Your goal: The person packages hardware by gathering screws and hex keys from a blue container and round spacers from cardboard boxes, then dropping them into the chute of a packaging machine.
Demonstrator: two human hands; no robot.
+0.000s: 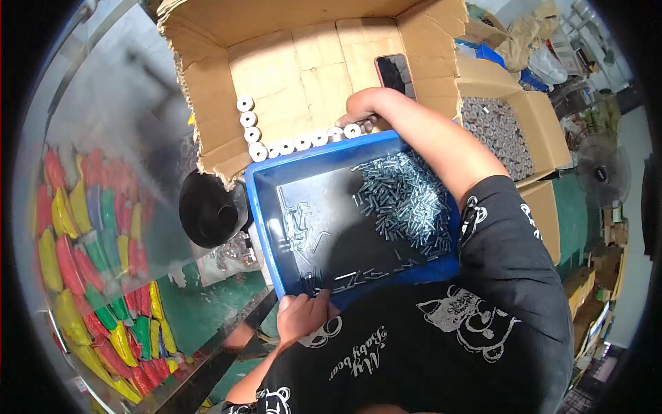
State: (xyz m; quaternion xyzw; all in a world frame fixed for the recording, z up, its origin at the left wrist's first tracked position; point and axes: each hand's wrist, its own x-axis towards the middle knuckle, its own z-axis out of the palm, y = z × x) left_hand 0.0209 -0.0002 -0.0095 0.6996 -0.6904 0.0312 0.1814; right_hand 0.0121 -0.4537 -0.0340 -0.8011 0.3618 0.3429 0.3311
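Observation:
A blue tray holds a large heap of small metal pins at its far right and looser pins along its left and near sides. My right hand reaches over the tray into a cardboard box, its fingers closed on a white cylinder in a row by the tray's far rim. More white cylinders form a line along the box's left side. At the near-left corner of the tray rests my left hand, fingers curled at the rim beside some pins; what they grip is hidden.
A phone lies in the cardboard box. Left of the tray are a black round container and a plastic bag of small parts. At right stands another box full of cylinders; a fan is beyond.

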